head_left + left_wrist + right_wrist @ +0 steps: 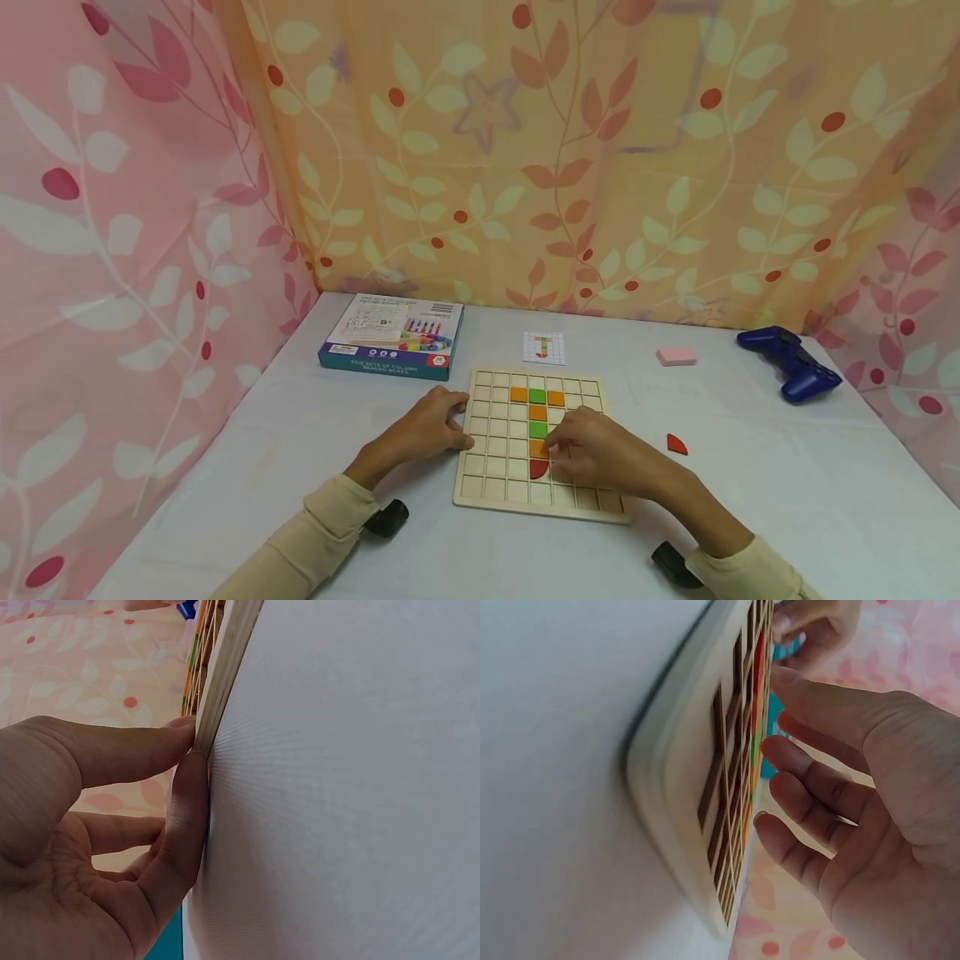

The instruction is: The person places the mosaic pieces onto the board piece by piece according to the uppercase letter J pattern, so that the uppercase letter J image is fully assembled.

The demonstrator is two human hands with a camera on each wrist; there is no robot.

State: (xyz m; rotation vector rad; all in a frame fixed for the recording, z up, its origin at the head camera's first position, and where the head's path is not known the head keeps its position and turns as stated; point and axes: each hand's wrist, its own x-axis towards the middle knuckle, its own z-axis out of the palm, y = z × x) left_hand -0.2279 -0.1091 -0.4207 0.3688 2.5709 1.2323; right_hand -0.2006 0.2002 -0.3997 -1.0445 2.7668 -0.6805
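Observation:
A wooden grid board lies on the table, its cells outlined by thin ridges. My left hand holds its left edge, thumb and finger at the rim in the left wrist view. Three tiles form a row near the top: orange, green, orange. Below the green one runs a column of an orange tile, a green tile, another orange tile and a red quarter-round tile. My right hand reaches over the board, fingertips at the lower orange tile, thumb and fingers apart.
A pattern card lies behind the board. A blue boxed set is at the back left. To the right are a loose red quarter-round piece, a pink block and a blue game controller. Patterned cloth encloses the table.

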